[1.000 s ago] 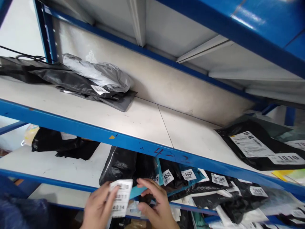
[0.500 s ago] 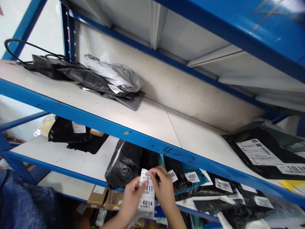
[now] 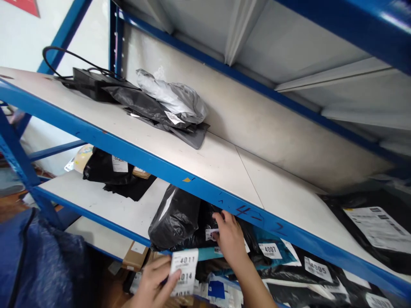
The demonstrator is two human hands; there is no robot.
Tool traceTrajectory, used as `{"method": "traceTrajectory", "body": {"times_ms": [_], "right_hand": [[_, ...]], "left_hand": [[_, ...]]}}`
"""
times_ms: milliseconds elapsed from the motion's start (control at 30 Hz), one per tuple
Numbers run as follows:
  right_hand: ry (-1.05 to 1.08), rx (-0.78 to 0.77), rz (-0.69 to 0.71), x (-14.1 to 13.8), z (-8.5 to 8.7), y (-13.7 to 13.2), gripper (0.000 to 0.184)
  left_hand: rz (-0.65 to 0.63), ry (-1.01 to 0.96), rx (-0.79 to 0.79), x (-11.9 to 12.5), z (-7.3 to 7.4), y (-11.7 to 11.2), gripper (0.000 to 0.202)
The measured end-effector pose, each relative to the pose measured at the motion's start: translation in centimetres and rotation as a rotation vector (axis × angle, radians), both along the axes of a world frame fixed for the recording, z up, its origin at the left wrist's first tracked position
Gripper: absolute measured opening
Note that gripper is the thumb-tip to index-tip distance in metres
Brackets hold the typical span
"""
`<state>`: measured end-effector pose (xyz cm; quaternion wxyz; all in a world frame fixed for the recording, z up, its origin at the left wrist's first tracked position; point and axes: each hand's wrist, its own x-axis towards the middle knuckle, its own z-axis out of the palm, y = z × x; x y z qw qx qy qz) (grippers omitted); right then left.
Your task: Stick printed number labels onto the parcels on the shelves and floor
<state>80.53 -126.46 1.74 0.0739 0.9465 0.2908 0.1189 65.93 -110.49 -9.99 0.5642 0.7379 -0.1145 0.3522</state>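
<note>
Under the blue shelf (image 3: 180, 182), our right hand (image 3: 231, 239) presses one small label (image 3: 212, 233) onto a black parcel (image 3: 175, 218); our left hand (image 3: 154, 284) pinches the label strip (image 3: 183, 267), numbers 4011 and 4014 unplaced.

Glossy, crinkled black plastic parcel bag (image 3: 175, 216) at seven o'clock; matt white paper label strip (image 3: 183, 267); smooth blue painted metal shelf beam (image 3: 160, 169).
</note>
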Motion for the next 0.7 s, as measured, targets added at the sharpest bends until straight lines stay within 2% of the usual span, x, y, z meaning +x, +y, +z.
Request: {"method": "traceTrajectory", "body": {"times_ms": [67,133,167,233,333,433,500,567,633,700], "right_hand": [[0.074,-0.07,0.125,-0.3,0.5,-0.1,0.027],[0.183,-0.144,0.129,-0.4,1.0,-0.3,0.025],[0.209,-0.149,0.121,-0.5,1.4,-0.2,0.027],[0.197,-0.045,0.185,-0.9,2.0,0.6,0.029],[0.153,0.271,0.415,-1.8,2.4,3.5,0.025],[0.224,0.403,0.553,-2.3,1.4,6.9,0.03],[0.27,0.416,0.552,-2.1,0.3,8.2,0.028],[0.294,0.438,0.513,-1.6,-0.6,8.3,0.025],[0.322,0.457,0.47,-1.2,-1.1,7.7,0.023],[0.345,0.47,0.421,-1.0,-1.2,6.8,0.024]], "left_hand": [[0.137,0.006,-0.055,0.1,0.1,1.6,0.019],[0.253,0.085,-0.095,0.8,0.4,2.8,0.022],[0.259,0.136,-0.104,1.3,0.5,3.3,0.025],[0.125,0.232,-0.073,2.3,0.8,3.9,0.029],[-0.116,0.285,-0.008,3.4,1.0,3.9,0.03],[-0.208,0.281,-0.033,3.8,0.9,3.5,0.029],[-0.252,0.27,-0.151,4.0,0.6,3.4,0.031],[-0.262,0.284,-0.357,4.3,0.1,3.5,0.033],[-0.204,0.334,-0.556,4.6,-0.4,3.6,0.039],[-0.109,0.381,-0.657,4.9,-0.8,3.5,0.045]]}}
